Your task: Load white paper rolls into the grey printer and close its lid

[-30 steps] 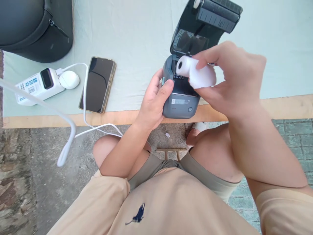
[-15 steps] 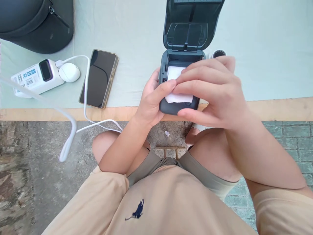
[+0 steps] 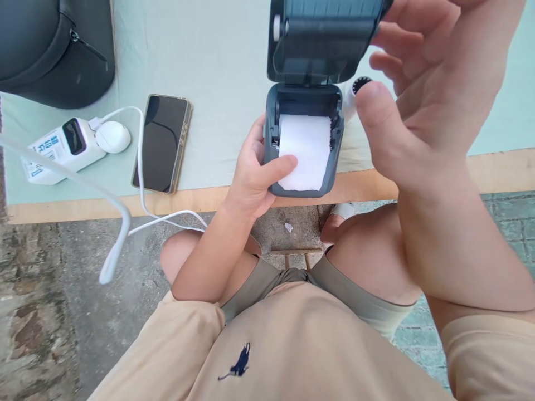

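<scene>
In the head view, a small dark portable label printer [image 3: 303,192] is held over the table's front edge with its lid [image 3: 321,42] swung up. A strip of white paper [image 3: 307,145] lies over its inside and reaches to the front rim. My left hand [image 3: 254,172] grips the printer's left side, its thumb pressed on the paper. Beside the lid's right edge is my right hand [image 3: 434,94], thumb well apart from the fingers. Its fingertips are at the lid's edge, partly behind it; whether they touch it I cannot tell.
A phone [image 3: 161,145] lies left of the printer. Farther left are a white device with a small screen [image 3: 62,150], a white cable [image 3: 140,150] and a black bag [image 3: 54,55]. A small round object with a dark dial [image 3: 361,83] stands behind my right thumb.
My right hand has left the paper and risen to the lid's right side, opening out. The lid has tipped forward, showing its roller. My left hand still holds the printer.
</scene>
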{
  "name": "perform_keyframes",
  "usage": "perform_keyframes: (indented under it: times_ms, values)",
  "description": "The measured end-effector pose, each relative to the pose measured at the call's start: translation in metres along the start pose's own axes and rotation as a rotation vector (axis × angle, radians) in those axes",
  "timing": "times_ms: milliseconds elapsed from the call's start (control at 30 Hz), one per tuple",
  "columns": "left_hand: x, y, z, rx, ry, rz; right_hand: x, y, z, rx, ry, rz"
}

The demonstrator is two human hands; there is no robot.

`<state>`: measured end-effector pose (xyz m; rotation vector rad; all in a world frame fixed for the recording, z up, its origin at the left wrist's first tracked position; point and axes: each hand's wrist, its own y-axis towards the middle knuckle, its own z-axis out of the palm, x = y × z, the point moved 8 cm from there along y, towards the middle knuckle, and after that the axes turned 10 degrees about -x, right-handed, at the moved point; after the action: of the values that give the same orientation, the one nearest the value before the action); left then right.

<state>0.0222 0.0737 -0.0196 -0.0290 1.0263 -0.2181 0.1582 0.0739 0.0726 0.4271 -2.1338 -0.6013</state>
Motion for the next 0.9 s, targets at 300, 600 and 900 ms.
perform_keyframes:
  times_ms: [300, 600, 900]
  values:
    - [-0.003, 0.0, 0.001, -0.03, -0.125, 0.003, 0.005, -0.002, 0.015, 0.111, -0.026, -0.076]
    - [-0.008, -0.006, 0.007, -0.018, -0.121, -0.015, 0.004, -0.014, 0.03, 0.254, 0.158, 0.177]
    - [-0.009, -0.004, 0.009, 0.003, -0.091, -0.008, 0.001, -0.013, 0.03, 0.217, 0.127, 0.077]
